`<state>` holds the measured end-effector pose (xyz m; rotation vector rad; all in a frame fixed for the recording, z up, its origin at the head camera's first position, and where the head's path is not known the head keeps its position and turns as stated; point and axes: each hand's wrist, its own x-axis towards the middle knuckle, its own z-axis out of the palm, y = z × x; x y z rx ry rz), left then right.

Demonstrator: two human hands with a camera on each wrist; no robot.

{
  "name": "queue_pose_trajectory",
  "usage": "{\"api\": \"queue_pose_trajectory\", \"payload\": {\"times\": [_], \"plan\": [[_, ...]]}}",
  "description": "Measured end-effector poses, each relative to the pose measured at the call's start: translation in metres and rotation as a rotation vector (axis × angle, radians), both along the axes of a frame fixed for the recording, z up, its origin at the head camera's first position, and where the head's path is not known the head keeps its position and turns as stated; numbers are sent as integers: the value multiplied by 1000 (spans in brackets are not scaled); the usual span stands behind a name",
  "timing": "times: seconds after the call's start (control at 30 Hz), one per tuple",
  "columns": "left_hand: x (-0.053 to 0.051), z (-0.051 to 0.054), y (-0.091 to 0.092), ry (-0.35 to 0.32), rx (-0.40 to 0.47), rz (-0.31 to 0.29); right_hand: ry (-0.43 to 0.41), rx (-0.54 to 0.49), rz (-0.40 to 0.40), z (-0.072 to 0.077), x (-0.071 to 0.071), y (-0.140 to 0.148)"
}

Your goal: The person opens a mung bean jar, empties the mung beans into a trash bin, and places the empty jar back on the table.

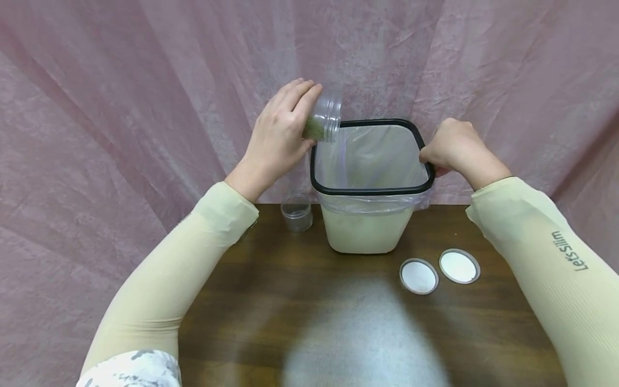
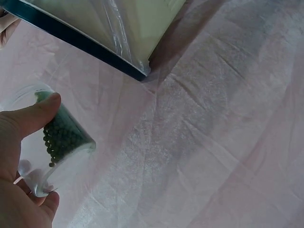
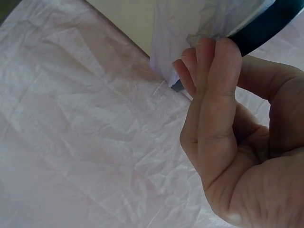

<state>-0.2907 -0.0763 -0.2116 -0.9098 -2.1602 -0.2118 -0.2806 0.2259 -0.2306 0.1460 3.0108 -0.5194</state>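
My left hand point(image 1: 282, 126) grips a clear plastic jar point(image 1: 331, 115) tipped on its side, its mouth toward the bin at the upper left of the rim. Small green beans point(image 2: 64, 135) lie along the jar's lower side in the left wrist view. The cream trash bin point(image 1: 365, 231) has a black rim point(image 1: 372, 191) and a thin clear liner point(image 1: 372, 204) folded over its edge. At the bin's right side, my right hand point(image 1: 456, 145) pinches the rim, thumb on one side and fingers on the other, against the liner in the right wrist view.
A second clear jar point(image 1: 297, 214) stands on the brown wooden table point(image 1: 271, 301), left of the bin. Two round lids point(image 1: 418, 276) with white tops lie to the bin's front right. A pink curtain point(image 1: 193, 80) hangs directly behind.
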Motion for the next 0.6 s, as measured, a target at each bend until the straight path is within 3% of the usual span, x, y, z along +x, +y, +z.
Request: {"api": "queue_pose_trajectory", "payload": {"times": [0.3,0.6], "plan": [[0,3,3,69,-8,-19,-13,-20,-9,0,2,-2],[2,6,8,69,-15,-21,-6,12,-14,1,2,-1]]}}
